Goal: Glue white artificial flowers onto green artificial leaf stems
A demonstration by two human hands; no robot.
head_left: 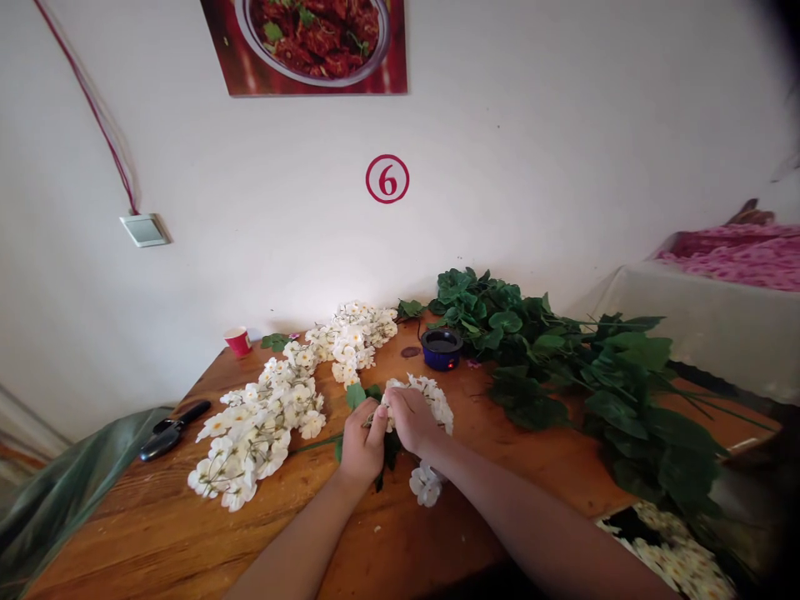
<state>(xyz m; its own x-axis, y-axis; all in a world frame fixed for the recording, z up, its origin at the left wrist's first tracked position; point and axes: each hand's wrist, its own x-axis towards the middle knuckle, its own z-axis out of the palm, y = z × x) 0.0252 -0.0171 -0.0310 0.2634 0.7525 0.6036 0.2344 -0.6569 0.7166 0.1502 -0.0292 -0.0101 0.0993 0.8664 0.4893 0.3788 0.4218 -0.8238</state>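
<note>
Both my hands meet over the middle of the table. My left hand [364, 440] is closed round the stem of an artificial flower, with green leaves [356, 395] showing above the fingers and a long stem running out to the left. My right hand [409, 421] is closed against it, gripping a bunch of white artificial flowers [437, 404] that spreads behind and below the fingers. The exact grip of the fingertips is hidden. Close beyond my hands stands a small blue pot [442, 350] with dark contents and a red light.
White flower sprays [262, 425] lie left and behind. Green leaf stems [531, 350] are piled right. A red paper cup [237, 341] and a black-handled tool [172, 432] sit left. Beyond the right edge stands a pale container of pink petals [737, 258]; more white flowers [675, 554] lie below.
</note>
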